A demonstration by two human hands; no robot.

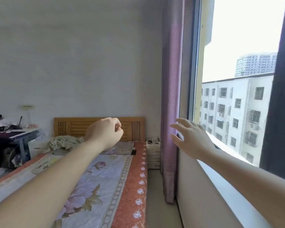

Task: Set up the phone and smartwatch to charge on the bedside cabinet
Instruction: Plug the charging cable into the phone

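Nearest us, our left hand (105, 133) hangs mid-frame over the floral bedspread (105, 175), fingers curled loosely into an empty fist, while our right hand (190, 139) spreads open and empty right of centre beside the mauve curtain (170, 99). Farther back, a small dark phone (134, 152) lies on the bed's orange border. Beyond it, just right of the slatted wooden headboard (79, 127), stands the white bedside cabinet (153, 153); small items on top are too small to identify.
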